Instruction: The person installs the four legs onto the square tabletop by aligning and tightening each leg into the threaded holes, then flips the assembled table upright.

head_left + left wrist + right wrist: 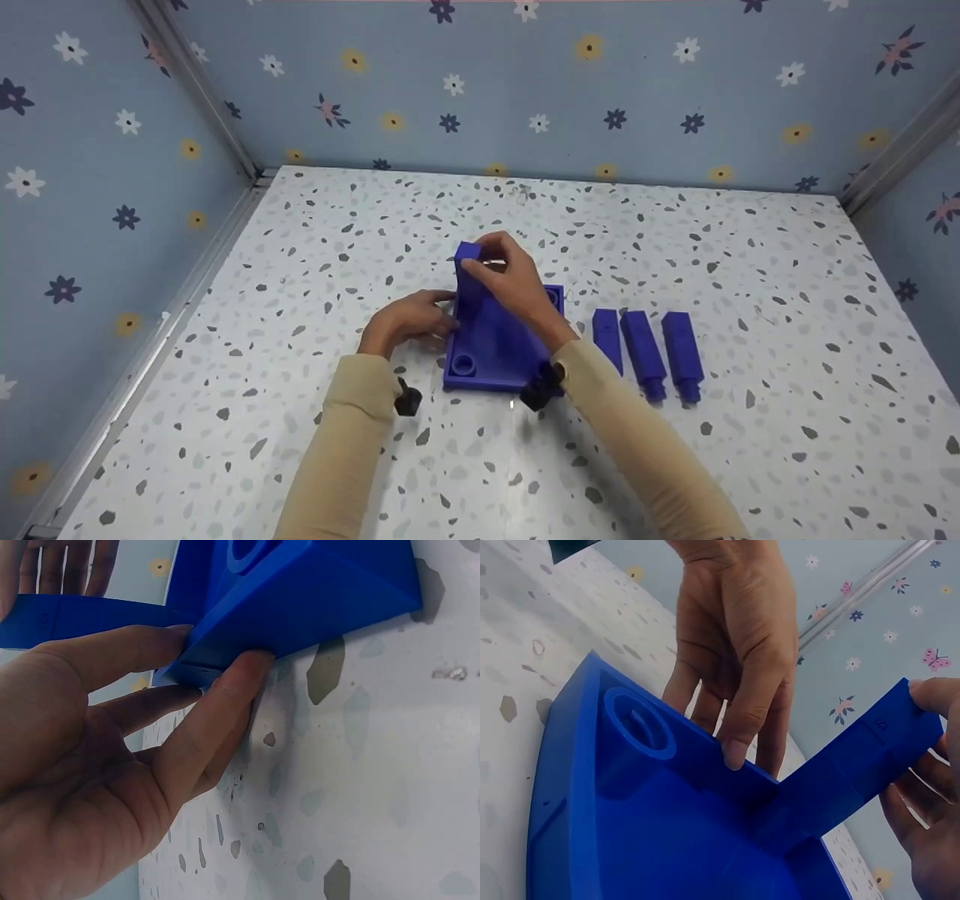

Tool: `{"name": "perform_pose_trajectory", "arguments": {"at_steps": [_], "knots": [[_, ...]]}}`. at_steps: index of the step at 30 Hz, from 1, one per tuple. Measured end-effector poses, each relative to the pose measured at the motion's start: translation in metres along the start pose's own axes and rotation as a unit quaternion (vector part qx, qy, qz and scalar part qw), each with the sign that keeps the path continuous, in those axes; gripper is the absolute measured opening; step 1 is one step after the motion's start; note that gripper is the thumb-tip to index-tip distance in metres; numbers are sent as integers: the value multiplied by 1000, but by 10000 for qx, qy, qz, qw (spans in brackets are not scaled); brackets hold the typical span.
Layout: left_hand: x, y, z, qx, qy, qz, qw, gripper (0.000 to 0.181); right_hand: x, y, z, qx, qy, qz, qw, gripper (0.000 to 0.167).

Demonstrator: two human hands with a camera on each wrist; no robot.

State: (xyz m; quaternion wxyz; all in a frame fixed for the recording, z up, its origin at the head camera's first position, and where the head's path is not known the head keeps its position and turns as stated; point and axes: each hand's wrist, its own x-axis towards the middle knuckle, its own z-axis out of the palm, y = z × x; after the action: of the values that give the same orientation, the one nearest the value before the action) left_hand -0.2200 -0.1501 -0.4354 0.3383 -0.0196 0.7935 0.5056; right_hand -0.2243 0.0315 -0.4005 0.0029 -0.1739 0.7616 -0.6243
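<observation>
A blue tabletop [502,349] lies underside up, with raised walls and round corner sockets; the near-left socket [463,365] shows. In its far-left corner stands a square blue leg [467,281], its lower end hidden inside the corner. My right hand [517,281] pinches the leg's upper end between thumb and fingers. With my left hand [412,316] I grip the tabletop's left wall. In the right wrist view the left thumb [739,742] lies over the rim, the other fingers outside. The left wrist view shows fingertips against the tabletop's outer wall [330,607].
Three more blue legs lie right of the tabletop: one [607,337] partly behind the right sleeve, another [643,349] beside it, a third [681,349] farther right. Threaded ends on two point toward me. Flowered panels [525,90] border the speckled table [787,300].
</observation>
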Motion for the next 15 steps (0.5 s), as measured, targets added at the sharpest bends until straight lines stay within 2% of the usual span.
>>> {"name": "perform_pose_trajectory", "arguments": {"at_steps": [6, 9, 12, 15], "knots": [[1, 0, 0, 123, 22, 34, 9999, 72, 0, -1, 3, -194, 189, -237, 9994, 34], [1, 0, -1, 156, 45, 9, 9999, 71, 0, 0, 3, -221, 148, -214, 9994, 36], [2, 0, -1, 145, 50, -22, 9999, 71, 6, 16, 3, -140, 95, -147, 9997, 39], [2, -1, -1, 117, 48, -35, 9999, 71, 12, 31, 1, 282, -13, 10, 9996, 38]]}}
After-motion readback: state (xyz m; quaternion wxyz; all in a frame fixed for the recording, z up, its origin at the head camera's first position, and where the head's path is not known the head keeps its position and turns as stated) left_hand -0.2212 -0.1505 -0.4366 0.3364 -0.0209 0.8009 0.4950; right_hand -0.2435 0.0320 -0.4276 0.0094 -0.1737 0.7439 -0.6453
